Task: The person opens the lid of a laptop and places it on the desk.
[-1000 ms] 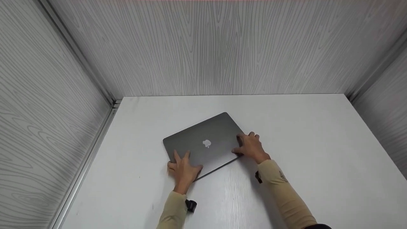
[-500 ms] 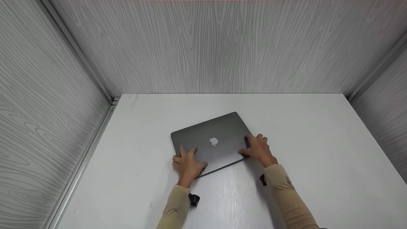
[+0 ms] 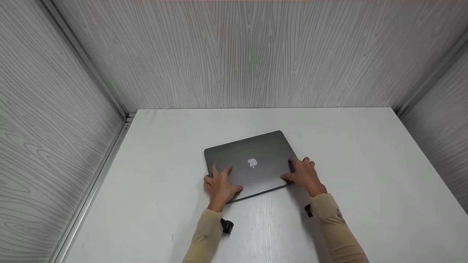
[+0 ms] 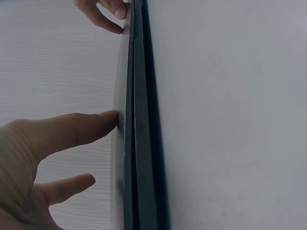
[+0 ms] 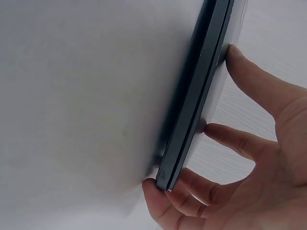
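A closed dark grey laptop (image 3: 263, 149) with a pale apple logo lies on the white table, turned slightly askew. My left hand (image 3: 220, 187) holds its near left corner, thumb and two spread fingers on the lid, the other fingers bent at the left side. In the left wrist view the thumb (image 4: 91, 127) touches the lid. At the near right corner, my right hand (image 3: 304, 176) grips the laptop. The right wrist view shows thumb and forefinger on the lid, other fingers (image 5: 160, 203) curled around the corner of the laptop (image 5: 192, 105). Left fingertips beyond the side are partly hidden.
The white table (image 3: 365, 153) extends around the laptop on every side. Wood-grain panels stand behind (image 3: 234, 54) and at the left (image 3: 55, 128) and right. A small black wrist device (image 3: 227, 226) sits at the left sleeve, another (image 3: 308, 210) at the right.
The laptop has shifted to the right and turned a little clockwise, its front edge now closer to level. Both hands have travelled with it, keeping their places at its corners.
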Demonstrator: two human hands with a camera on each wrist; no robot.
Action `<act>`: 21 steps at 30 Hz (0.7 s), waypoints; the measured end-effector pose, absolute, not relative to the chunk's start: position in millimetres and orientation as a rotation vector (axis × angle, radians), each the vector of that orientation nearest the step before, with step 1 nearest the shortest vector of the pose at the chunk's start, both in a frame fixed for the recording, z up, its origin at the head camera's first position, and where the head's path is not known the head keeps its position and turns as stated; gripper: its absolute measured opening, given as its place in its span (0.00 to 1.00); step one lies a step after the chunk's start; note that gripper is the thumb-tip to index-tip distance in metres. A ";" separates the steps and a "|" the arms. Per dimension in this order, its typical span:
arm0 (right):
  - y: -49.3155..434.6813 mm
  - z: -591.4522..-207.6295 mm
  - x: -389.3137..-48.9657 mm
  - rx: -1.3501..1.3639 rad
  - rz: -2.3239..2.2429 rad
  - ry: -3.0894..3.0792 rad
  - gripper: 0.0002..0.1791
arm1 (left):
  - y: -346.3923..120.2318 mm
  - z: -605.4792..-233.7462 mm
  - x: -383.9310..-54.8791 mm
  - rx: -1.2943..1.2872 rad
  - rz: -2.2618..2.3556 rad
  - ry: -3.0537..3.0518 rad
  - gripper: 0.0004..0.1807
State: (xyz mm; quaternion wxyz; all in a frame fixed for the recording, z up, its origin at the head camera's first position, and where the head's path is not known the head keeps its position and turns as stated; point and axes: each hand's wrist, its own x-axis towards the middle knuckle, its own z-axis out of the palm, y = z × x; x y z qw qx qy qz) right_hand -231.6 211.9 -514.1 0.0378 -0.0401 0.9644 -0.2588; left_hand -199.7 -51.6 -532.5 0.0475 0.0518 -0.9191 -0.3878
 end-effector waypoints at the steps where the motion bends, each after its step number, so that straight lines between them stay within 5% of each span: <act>1: 212.7 -514.2 -231.2 -0.117 -0.791 2.959 0.37 | -51.1 -532.2 -200.0 0.151 -1.180 -2.802 0.41; 21: 225.2 -512.0 -218.7 -0.075 -0.767 2.938 0.39 | -43.2 -531.4 -203.5 0.104 -1.190 -2.811 0.39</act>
